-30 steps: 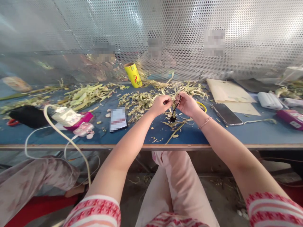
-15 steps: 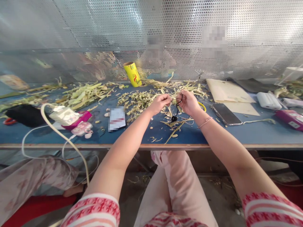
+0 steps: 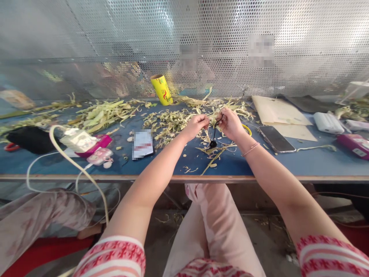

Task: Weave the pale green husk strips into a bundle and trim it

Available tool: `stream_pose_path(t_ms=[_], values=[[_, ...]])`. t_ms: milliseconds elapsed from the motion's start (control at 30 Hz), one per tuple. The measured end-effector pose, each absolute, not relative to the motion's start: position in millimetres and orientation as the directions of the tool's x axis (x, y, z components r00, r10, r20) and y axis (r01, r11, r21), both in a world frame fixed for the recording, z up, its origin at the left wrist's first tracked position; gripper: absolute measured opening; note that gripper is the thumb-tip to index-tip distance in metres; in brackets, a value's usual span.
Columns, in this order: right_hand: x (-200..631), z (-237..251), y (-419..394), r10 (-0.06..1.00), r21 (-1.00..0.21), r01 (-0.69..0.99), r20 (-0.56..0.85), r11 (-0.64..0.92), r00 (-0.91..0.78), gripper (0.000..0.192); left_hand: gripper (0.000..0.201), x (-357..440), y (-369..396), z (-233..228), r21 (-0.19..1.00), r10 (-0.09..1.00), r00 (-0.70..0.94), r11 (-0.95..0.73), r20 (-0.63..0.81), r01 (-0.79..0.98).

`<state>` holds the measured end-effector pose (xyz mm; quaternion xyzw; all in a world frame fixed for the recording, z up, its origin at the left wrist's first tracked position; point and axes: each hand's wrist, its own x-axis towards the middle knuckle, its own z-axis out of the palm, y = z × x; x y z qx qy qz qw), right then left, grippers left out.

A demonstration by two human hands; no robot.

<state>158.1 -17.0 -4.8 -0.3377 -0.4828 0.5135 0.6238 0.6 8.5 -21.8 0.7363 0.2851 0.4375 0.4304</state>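
Observation:
Above the scattered plant scraps, my left hand [image 3: 196,127] is closed in a pinch, its fingertips pointing at my other hand. Whatever it pinches is too small or hidden to name. Close on its right, my right hand [image 3: 230,124] has curled fingers around a thin black cord [image 3: 215,132]. A round black piece [image 3: 213,144] hangs at the cord's lower end, just over the blue table [image 3: 170,163]. Shredded pale green plant strips [image 3: 170,123] lie behind and beneath both hands. A yellow ring [image 3: 247,130] shows partly behind my right wrist.
A yellow tube [image 3: 161,90] leans near the perforated metal screen [image 3: 225,50]. Phones [image 3: 276,139] [image 3: 143,144] lie on both sides. Left are a cabled power strip [image 3: 82,143] and a black pouch [image 3: 31,139]; right, cardboard [image 3: 278,111]. Another person's leg [image 3: 49,211] is at lower left.
My right hand's fingers have drawn in slightly around the cord, and the dangling black piece has shifted a little. My left hand stays nearly in place.

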Motion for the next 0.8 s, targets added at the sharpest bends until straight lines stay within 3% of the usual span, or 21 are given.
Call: stream_pose_path(t_ms=[300,433,567,800], values=[[154.8,-9.8,-19.2,0.965,-0.914,-0.380,0.210,0.138,-0.155,0.028,0.025,6.1,13.4,-28.9,0.903,0.841,0.359,-0.429,0.404,-0.011],[156.8,-14.9,-15.7,0.972,-0.965,-0.244,0.141,0.093,-0.187,0.028,0.025,6.3,12.5,-26.6,0.859,0.833,0.314,-0.503,0.455,0.091],[157.8,-15.9,-15.5,0.965,-0.980,-0.109,0.183,0.164,-0.187,0.027,0.021,7.2,12.5,-25.6,0.816,0.805,0.316,-0.562,0.503,0.134],[158.4,-18.9,-10.6,0.945,-0.952,-0.116,0.299,0.285,-0.132,0.029,0.022,8.9,12.4,-26.1,0.847,0.836,0.281,-0.517,0.470,0.122]])
